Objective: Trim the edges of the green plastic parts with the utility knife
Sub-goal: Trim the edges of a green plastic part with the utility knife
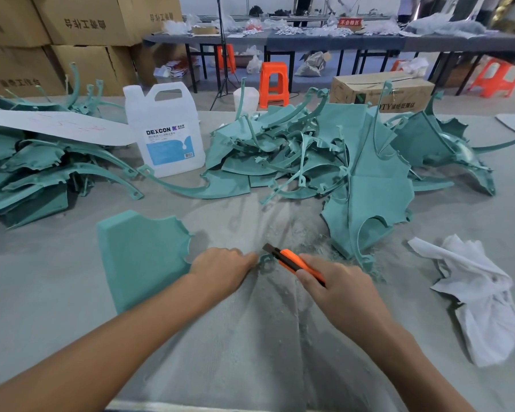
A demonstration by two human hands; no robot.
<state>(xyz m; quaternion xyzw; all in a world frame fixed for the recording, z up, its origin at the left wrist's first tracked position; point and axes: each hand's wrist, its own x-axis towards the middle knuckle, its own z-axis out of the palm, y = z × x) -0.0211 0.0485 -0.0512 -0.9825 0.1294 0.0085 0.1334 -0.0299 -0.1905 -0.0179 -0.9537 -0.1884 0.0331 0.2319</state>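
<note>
Right hand [339, 289] clenches one utility knife [295, 262], left hand [220, 269] pinches one green part [140, 257]

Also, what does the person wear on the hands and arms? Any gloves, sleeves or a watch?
Nothing that shows. The left hand and the right hand are bare, without gloves, and no ring is visible. The left forearm and the right forearm are bare up to the picture's edge: no sleeve, no watch, no bracelet.

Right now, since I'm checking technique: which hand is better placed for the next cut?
Right. The right hand grips the utility knife, blade near the edge of the green part; the left hand holds that part down.
</note>
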